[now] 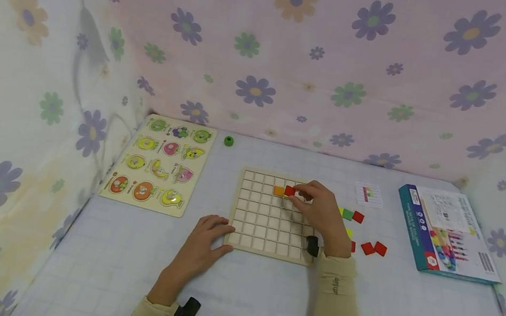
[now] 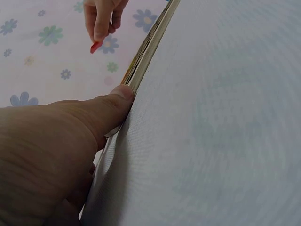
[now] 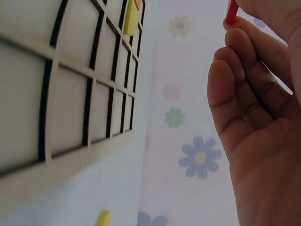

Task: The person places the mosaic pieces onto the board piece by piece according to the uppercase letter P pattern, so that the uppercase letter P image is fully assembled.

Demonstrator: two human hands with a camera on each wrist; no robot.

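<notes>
A square wooden grid board (image 1: 253, 207) lies on the white cloth. My left hand (image 1: 203, 243) rests at its near left corner, fingers straight at the left edge, and the thumb (image 2: 123, 92) presses the board's side in the left wrist view. Over the board's upper part, my right hand (image 1: 322, 209) pinches a small red square tile (image 1: 290, 191) between thumb and fingertips. Just left of it, an orange tile (image 1: 279, 191) sits on the grid. The right wrist view shows a yellow tile (image 3: 131, 20) on the board, mostly covered by the held tile in the head view.
Right of the board lie loose red tiles (image 1: 380, 248), a green tile (image 1: 347, 214) and yellow ones, partly behind my right hand. Beyond them are a small pattern card (image 1: 369, 195) and a flat box (image 1: 460, 236). A fruit puzzle board (image 1: 158, 166) and green bead (image 1: 229, 141) are at left.
</notes>
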